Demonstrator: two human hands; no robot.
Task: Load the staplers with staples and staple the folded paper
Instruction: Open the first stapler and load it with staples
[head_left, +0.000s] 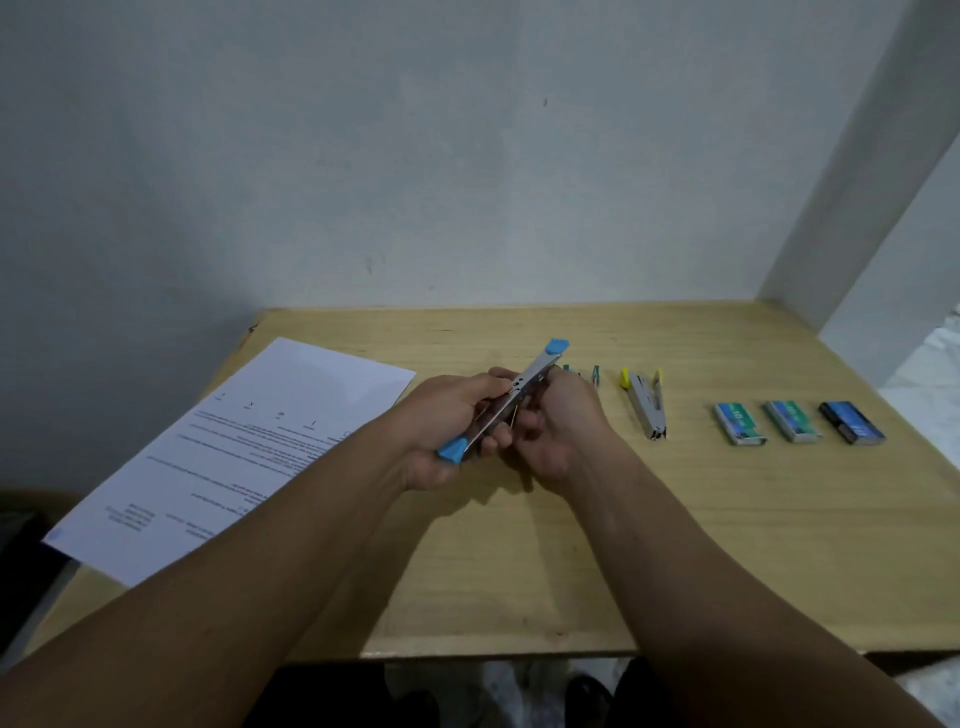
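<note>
Both hands grip the blue-tipped stapler (511, 400) above the counter (571, 545).
Left hand (452, 421) clasps its body, right hand (558, 421) pinches near the hinge; fingers could get nipped.

Green stapler (595, 375) mostly hidden behind right hand (558, 426); paper (228, 457) text unreadable.

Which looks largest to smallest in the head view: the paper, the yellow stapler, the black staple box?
1. Paper, by far the largest.
2. Yellow stapler, lying on the table.
3. Black staple box, shorter than the stapler, though broader; the two are close, so this order is less sure.
</note>
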